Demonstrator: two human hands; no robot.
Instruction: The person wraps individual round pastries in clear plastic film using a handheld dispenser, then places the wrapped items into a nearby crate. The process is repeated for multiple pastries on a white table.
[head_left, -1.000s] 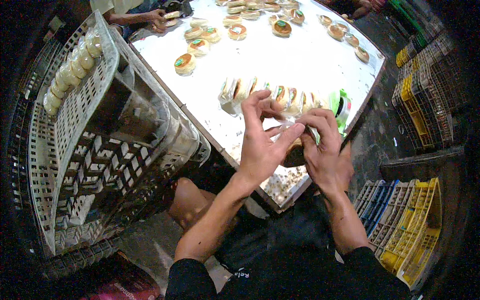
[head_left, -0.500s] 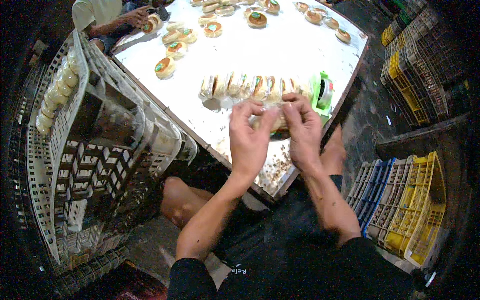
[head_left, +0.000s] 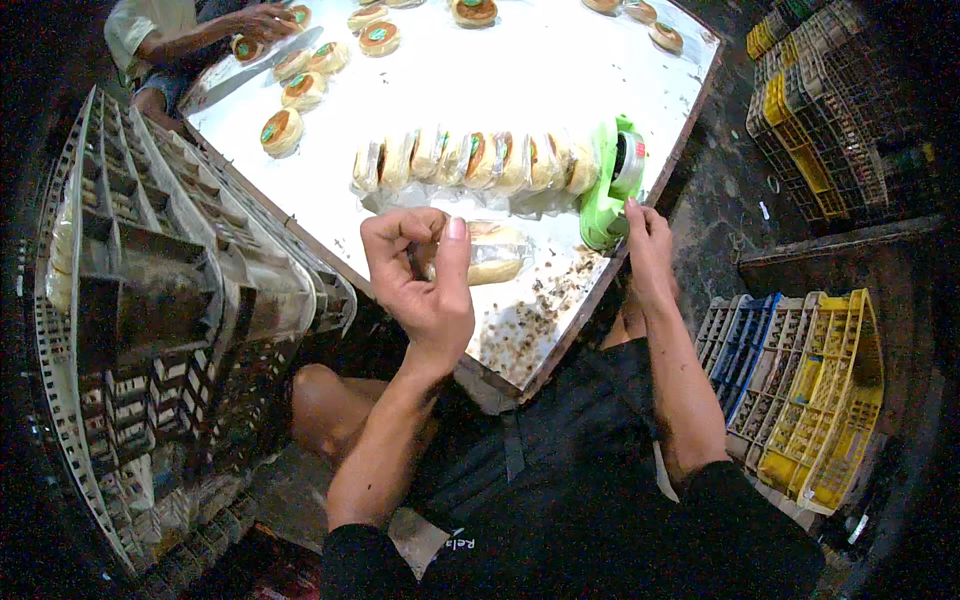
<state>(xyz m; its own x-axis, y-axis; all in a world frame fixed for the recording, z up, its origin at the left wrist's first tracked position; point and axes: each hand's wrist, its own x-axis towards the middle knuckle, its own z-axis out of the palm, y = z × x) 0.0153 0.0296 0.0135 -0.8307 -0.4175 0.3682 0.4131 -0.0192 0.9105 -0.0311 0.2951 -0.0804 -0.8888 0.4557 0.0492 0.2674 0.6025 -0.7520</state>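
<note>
Wrapped bun (head_left: 498,260): over the near part of the table (head_left: 490,90), long axis left to right.
Left hand (head_left: 420,285): fingers curled, thumb closed on its left end.
Right hand (head_left: 653,245): fingertips nearly together at green tape dispenser (head_left: 603,205); hold cannot be told.
Open room: beyond the bun row (head_left: 512,165).
Look: pale, clear shiny film.

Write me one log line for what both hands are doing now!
left hand: holding wrapped bun | right hand: at green tape dispenser | bun row: on white table
</note>
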